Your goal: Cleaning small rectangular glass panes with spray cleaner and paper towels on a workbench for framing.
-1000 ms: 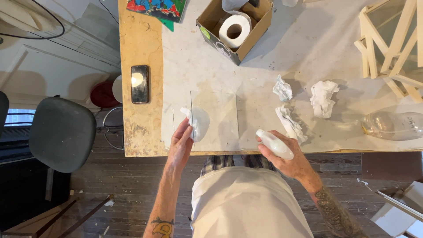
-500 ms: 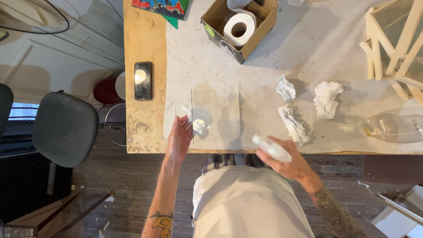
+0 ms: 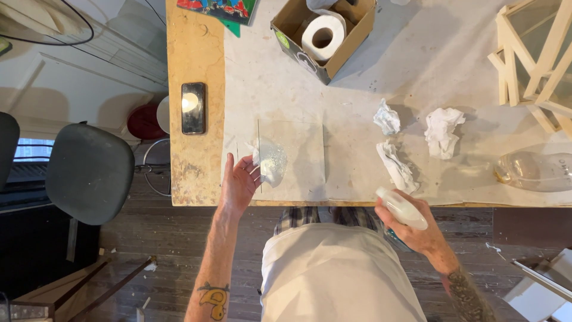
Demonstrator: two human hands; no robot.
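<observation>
At the far left I saw a dark office chair (image 3: 89,173) standing on the wood floor, well apart from the workbench (image 3: 193,53). A black phone (image 3: 193,108) lay flat on the bare wooden strip of the bench, with a bright glare on its screen. Just right of it, my left hand (image 3: 238,182) was palm up at the near edge, fingers (image 3: 253,168) spread and curled around a crumpled white paper wad (image 3: 269,160), which pressed against the left part of a clear glass pane (image 3: 292,158). The pane lay flat on the pale sheet covering the bench, close to the near edge. Farther back, an open cardboard box (image 3: 351,37) held a roll of white paper (image 3: 323,36). Right of the pane, three used paper wads (image 3: 396,167) lay on the sheet near one another but apart. My right hand (image 3: 417,229) hung off the bench edge, over my lap, its fingers clamped around a small translucent spray bottle (image 3: 402,209) with its nozzle end pointing up and left toward the bench. At the far right, a clear plastic bottle (image 3: 533,171) lay on its side, and pale wooden frames (image 3: 530,53) were stacked at the back corner.
</observation>
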